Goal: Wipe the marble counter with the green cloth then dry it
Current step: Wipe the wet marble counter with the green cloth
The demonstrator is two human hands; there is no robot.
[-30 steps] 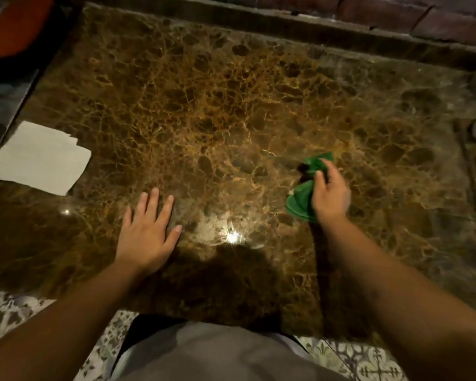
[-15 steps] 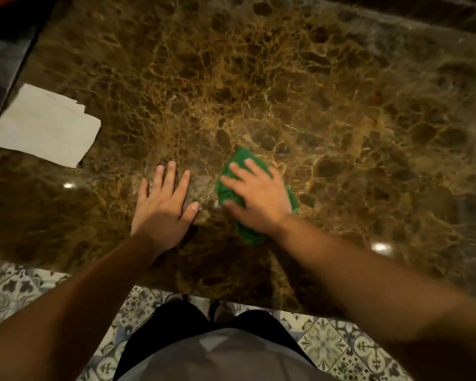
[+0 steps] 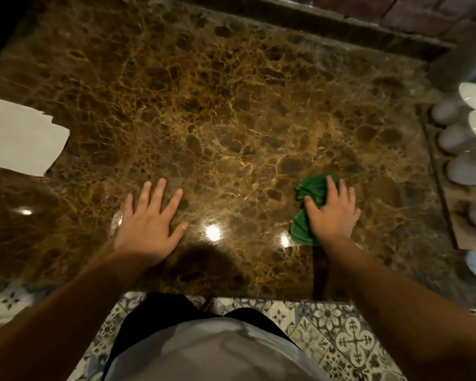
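Observation:
The brown veined marble counter (image 3: 231, 105) fills the view. A crumpled green cloth (image 3: 309, 193) lies on it near the front right, and my right hand (image 3: 333, 210) presses down on it with fingers spread over the top; part of the cloth is hidden under the palm. My left hand (image 3: 149, 218) rests flat on the bare marble near the front edge, fingers straight and spread, holding nothing.
A white paper towel (image 3: 19, 136) lies at the counter's left edge. Several white rounded pieces (image 3: 462, 160) stand in a row along the right side. A brick wall ledge (image 3: 341, 20) bounds the back. Patterned floor tiles (image 3: 341, 334) show below the front edge.
My right hand has slid the green cloth from beside the left hand back to the right. The left hand has stayed flat in place.

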